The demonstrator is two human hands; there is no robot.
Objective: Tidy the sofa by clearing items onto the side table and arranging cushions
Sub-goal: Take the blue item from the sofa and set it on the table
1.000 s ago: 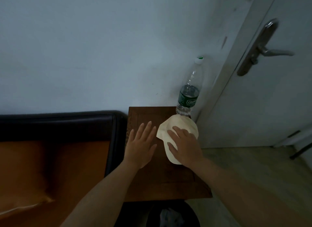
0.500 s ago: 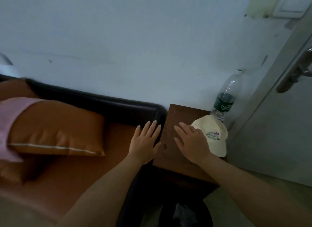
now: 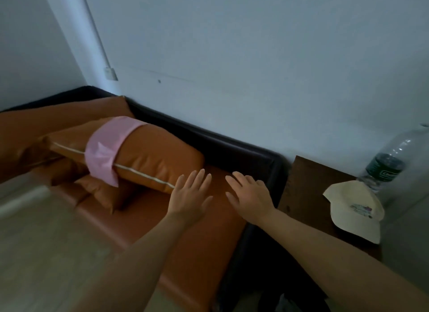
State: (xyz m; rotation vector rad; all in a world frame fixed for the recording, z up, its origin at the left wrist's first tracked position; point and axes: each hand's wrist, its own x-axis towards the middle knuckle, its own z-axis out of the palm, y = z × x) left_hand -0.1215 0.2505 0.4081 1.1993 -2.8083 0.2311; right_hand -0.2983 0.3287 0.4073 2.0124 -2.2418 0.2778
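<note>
Left hand [image 3: 189, 196] and right hand [image 3: 249, 199] spread, holding nothing, over bare seat [image 3: 197, 242]; cushion [image 3: 139, 156] just left, long axis leading up-left away from them.

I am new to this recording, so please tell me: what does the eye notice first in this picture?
First, the two open hands, left hand and right hand, spread above the orange sofa seat. Next, the pink cloth draped over the orange cushion on the left. On the side table at right lie a cream cap and a water bottle.

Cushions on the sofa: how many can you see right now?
3. One lies on top, wrapped by a pink cloth; one sits under it; one leans at the back. More may be hidden at left.
</note>
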